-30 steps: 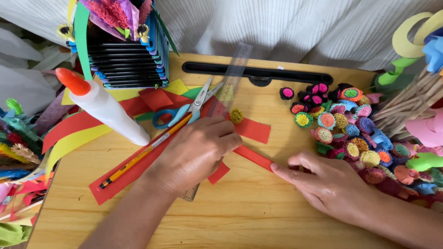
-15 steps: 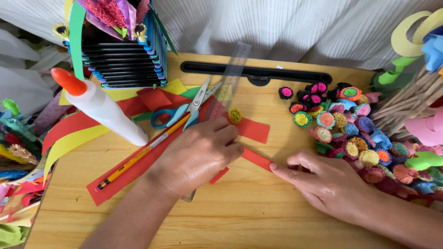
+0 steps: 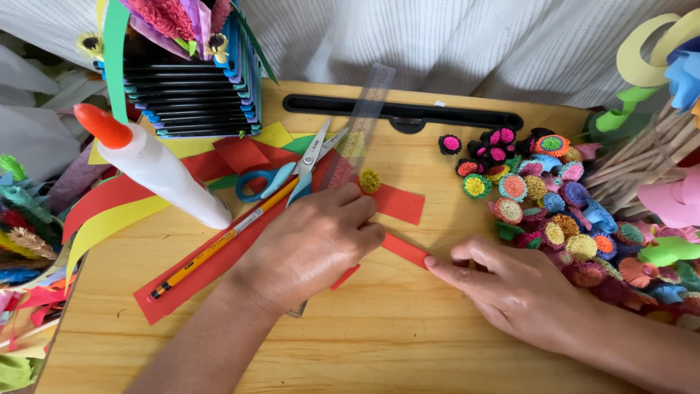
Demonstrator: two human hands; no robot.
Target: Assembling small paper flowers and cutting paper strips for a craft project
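Left hand (image 3: 310,248) flat, pressing ruler (image 3: 357,131) on red paper (image 3: 397,203), counter (image 3: 408,343) centre. Right hand (image 3: 514,288) at 3 o'clock, fingertips pinching strip (image 3: 405,249). Keep ruler pinned firm, strip taut, edges aligned.

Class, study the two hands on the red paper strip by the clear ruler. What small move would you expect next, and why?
Probably a slight pull by the right hand to draw the red paper strip straight. Its fingertips pinch the strip's free end, while the left hand presses down over the strip and the clear ruler. The pencil lies unused beside it.
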